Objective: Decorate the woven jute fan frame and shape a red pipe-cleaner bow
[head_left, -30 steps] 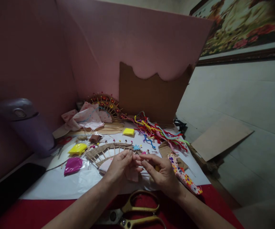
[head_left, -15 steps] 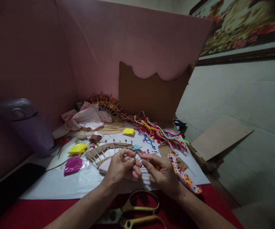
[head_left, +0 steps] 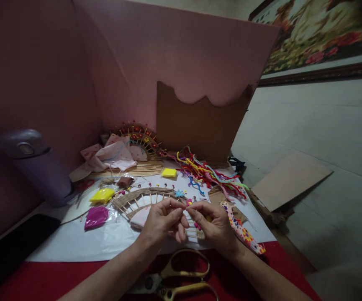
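Note:
My left hand (head_left: 165, 218) and my right hand (head_left: 212, 222) meet fingertip to fingertip over a half-round fan frame (head_left: 146, 193). Each thumb and forefinger is pinched together; whatever sits between them is too small to make out. The fan has a brown twine-wrapped arc, thin stick ribs and coloured beads along its rim. A light blue flower (head_left: 180, 193) and a pink flower (head_left: 189, 202) decorate the arc, the pink one just behind my fingertips. My hands hide much of the fan's right half. Scissors with yellow handles (head_left: 185, 274) lie between my forearms.
At left are a magenta clay packet (head_left: 96, 218), a yellow packet (head_left: 102, 195), a purple bottle (head_left: 44, 171) and a black object (head_left: 20, 234). Pipe cleaners (head_left: 212, 173) and a second decorated fan (head_left: 139, 136) lie behind. A patterned strip (head_left: 243, 230) lies at right.
My fingertips have come together from slightly apart, the left hand moving a little to the right. Pink beads below my right fingers now show. The things on the table have not moved.

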A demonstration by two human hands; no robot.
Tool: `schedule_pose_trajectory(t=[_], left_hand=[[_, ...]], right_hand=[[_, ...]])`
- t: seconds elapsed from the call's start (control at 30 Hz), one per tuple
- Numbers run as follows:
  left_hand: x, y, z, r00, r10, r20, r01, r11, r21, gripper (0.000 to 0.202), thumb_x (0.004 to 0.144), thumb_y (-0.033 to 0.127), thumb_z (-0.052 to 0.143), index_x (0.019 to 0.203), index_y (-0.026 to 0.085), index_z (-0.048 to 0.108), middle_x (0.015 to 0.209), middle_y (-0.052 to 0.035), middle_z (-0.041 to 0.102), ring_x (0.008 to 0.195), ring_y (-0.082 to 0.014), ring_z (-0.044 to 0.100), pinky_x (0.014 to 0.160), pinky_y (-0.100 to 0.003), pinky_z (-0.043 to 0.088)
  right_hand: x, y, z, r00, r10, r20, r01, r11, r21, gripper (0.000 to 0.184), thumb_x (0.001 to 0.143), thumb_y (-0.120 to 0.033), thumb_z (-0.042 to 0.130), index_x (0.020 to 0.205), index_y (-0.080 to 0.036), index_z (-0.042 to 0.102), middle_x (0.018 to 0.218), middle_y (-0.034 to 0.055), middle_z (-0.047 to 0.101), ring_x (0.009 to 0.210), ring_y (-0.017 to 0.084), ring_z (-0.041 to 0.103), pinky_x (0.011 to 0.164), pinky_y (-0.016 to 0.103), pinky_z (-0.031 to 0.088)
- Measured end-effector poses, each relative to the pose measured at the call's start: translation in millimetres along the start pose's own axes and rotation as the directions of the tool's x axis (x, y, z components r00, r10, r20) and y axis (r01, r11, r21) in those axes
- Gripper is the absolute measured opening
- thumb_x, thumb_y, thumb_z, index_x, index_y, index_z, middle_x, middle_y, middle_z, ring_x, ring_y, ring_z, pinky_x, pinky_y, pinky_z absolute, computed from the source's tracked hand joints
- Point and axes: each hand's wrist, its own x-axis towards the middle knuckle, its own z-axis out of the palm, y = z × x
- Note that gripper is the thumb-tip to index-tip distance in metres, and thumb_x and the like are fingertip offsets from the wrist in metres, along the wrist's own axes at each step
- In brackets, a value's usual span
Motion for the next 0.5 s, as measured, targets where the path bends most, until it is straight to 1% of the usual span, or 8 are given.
schedule_pose_trajectory(t=[0.07, 0.13, 0.2, 0.27, 0.33, 0.43, 0.5], left_hand=[[1.9, 2.4, -2.1, 0.995, -0.044, -0.092, 0.042, 0.999, -0.021, 0.033, 0.065, 0.039, 0.074, 0.072, 0.014, 0.053, 0.054, -0.0023, 0.066, 0.036, -0.0118, 0.057, 0.036, -0.020, 0.044], [3.2, 4.6, -3.7, 0.981, -0.070, -0.182, 0.062, 0.997, -0.053, 0.034, 0.062, 0.038, 0.077, 0.068, 0.013, 0.054, 0.055, -0.0026, 0.066, 0.038, -0.0104, 0.057, 0.038, -0.019, 0.046], [3.2, 6.1, -3.8, 0.972, -0.068, -0.224, 0.050, 0.995, -0.087, 0.033, 0.060, 0.036, 0.079, 0.066, 0.012, 0.056, 0.058, -0.0027, 0.067, 0.040, -0.0081, 0.056, 0.039, -0.017, 0.045], [2.0, 6.4, -2.6, 0.973, -0.070, -0.221, 0.042, 0.991, -0.126, 0.033, 0.059, 0.036, 0.079, 0.066, 0.013, 0.056, 0.061, -0.0020, 0.067, 0.038, -0.0070, 0.053, 0.036, -0.017, 0.042], [0.6, 5.7, -1.4, 0.976, -0.096, -0.196, 0.066, 0.986, -0.154, 0.034, 0.060, 0.038, 0.078, 0.066, 0.013, 0.057, 0.060, -0.0006, 0.066, 0.035, -0.0077, 0.050, 0.035, -0.020, 0.041], [0.9, 3.7, -1.7, 0.974, -0.103, -0.203, 0.072, 0.985, -0.157, 0.035, 0.057, 0.038, 0.080, 0.067, 0.012, 0.059, 0.057, 0.0002, 0.061, 0.039, -0.0092, 0.053, 0.039, -0.022, 0.044], [2.6, 2.7, -3.3, 0.972, -0.095, -0.215, 0.068, 0.989, -0.128, 0.037, 0.054, 0.040, 0.081, 0.065, 0.013, 0.060, 0.054, 0.0012, 0.057, 0.039, -0.0100, 0.053, 0.039, -0.022, 0.043]], right_hand=[[-0.3, -2.2, -0.7, 1.000, -0.006, 0.011, 0.006, 1.000, 0.010, 0.024, 0.085, -0.034, 0.056, 0.084, -0.014, 0.070, 0.067, 0.0035, 0.066, 0.055, 0.011, 0.052, 0.051, 0.022, 0.040], [-0.6, -2.5, -1.1, 1.000, -0.020, 0.014, 0.020, 1.000, 0.008, 0.024, 0.086, -0.033, 0.055, 0.087, -0.015, 0.070, 0.068, 0.0032, 0.066, 0.055, 0.011, 0.052, 0.051, 0.022, 0.040], [-0.8, -1.2, -1.3, 1.000, -0.029, 0.013, 0.029, 1.000, -0.003, 0.024, 0.086, -0.033, 0.055, 0.086, -0.015, 0.070, 0.066, 0.0026, 0.064, 0.053, 0.011, 0.050, 0.050, 0.022, 0.039], [-1.0, 0.6, -1.0, 1.000, -0.023, 0.018, 0.024, 1.000, -0.009, 0.024, 0.086, -0.033, 0.055, 0.087, -0.014, 0.070, 0.063, 0.0020, 0.062, 0.051, 0.010, 0.047, 0.048, 0.022, 0.036], [-1.2, 2.1, -0.5, 0.999, -0.008, 0.033, 0.008, 1.000, -0.008, 0.025, 0.086, -0.034, 0.054, 0.090, -0.014, 0.070, 0.062, 0.0016, 0.061, 0.048, 0.009, 0.043, 0.046, 0.022, 0.034], [-1.7, 3.1, 0.1, 0.999, -0.001, 0.035, 0.002, 1.000, -0.017, 0.026, 0.085, -0.034, 0.055, 0.091, -0.014, 0.070, 0.060, 0.0006, 0.057, 0.047, 0.009, 0.040, 0.045, 0.022, 0.032], [-1.8, 3.2, 0.4, 1.000, -0.004, 0.025, 0.005, 1.000, -0.026, 0.025, 0.083, -0.034, 0.057, 0.090, -0.014, 0.070, 0.055, -0.0013, 0.052, 0.047, 0.009, 0.037, 0.045, 0.022, 0.030]])
